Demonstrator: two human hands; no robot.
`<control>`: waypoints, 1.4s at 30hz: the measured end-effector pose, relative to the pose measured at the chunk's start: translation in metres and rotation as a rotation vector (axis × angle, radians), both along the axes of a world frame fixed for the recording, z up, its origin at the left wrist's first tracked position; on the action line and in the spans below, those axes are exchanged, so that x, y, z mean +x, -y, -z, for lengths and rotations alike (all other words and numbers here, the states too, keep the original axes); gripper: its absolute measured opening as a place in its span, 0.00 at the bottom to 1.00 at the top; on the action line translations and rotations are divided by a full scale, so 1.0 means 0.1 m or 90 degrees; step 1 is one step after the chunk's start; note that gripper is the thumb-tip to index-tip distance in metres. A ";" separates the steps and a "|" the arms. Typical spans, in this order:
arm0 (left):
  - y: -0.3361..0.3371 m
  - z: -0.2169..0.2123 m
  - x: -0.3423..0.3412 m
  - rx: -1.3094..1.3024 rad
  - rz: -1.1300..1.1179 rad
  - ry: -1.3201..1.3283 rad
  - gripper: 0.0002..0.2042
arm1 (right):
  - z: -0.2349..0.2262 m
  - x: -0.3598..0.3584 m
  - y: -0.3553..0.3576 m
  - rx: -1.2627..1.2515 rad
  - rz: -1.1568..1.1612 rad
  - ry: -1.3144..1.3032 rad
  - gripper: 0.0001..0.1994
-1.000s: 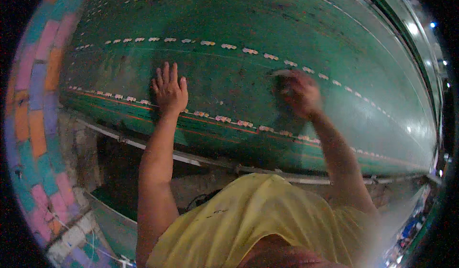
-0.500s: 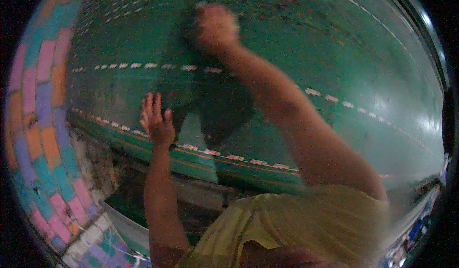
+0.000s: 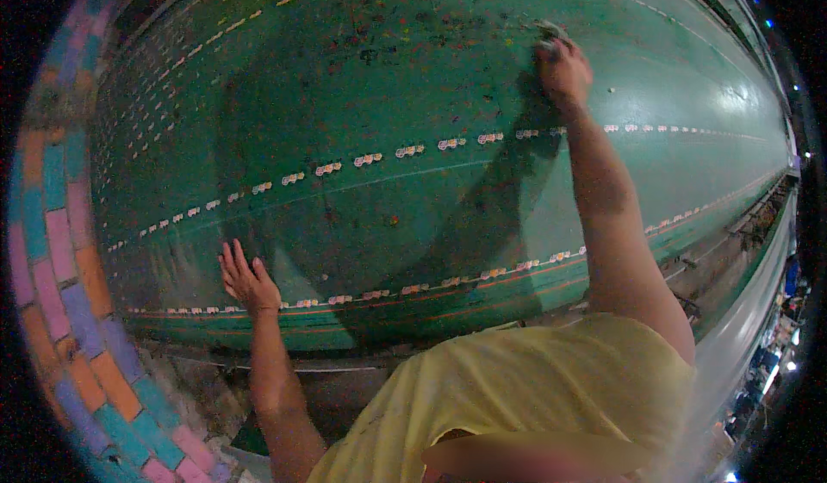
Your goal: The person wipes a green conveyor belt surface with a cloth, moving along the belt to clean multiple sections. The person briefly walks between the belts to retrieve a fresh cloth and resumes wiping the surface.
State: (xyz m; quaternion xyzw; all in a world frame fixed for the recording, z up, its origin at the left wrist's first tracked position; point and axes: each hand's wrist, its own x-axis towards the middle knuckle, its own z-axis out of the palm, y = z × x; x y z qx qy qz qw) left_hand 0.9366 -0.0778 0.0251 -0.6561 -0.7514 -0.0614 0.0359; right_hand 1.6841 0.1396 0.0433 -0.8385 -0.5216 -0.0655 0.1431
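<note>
A long green surface [image 3: 413, 233] with rows of small printed pale figures spreads in front of me. Near its left front, my left hand [image 3: 247, 285] rests on it, fingers stretched out and holding nothing. Out at the far right of centre, my right hand [image 3: 567, 71] is closed over a small crumpled greyish wad [image 3: 550, 32], pressed against the surface. Its material cannot be made out. Dark specks and stains [image 3: 370, 52] mark the green to the left of that hand. Shadows of my arms and body fall across the middle.
On the left, a wall of pink, teal, orange and purple bricks [image 3: 77, 302] runs beside the surface. A pale rail [image 3: 745, 48] borders the far right edge. Cluttered small items and lights [image 3: 767, 388] show at the lower right. My yellow shirt [image 3: 534, 380] fills the bottom.
My right hand has swept to the right across the green surface with the wad. The whole view has shifted, and my left hand stays flat near the front edge.
</note>
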 end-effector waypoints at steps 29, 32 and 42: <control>-0.49 0.27 0.80 -0.137 0.113 0.237 0.37 | 0.29 -1.54 3.62 0.329 -0.213 -0.508 0.27; 0.00 -0.04 2.22 -0.180 0.254 0.657 0.34 | 0.00 -1.75 3.31 0.419 -0.096 -1.222 0.31; 1.04 -0.24 4.30 0.075 0.483 0.081 0.31 | -0.19 0.03 3.81 0.014 -0.156 -0.466 0.26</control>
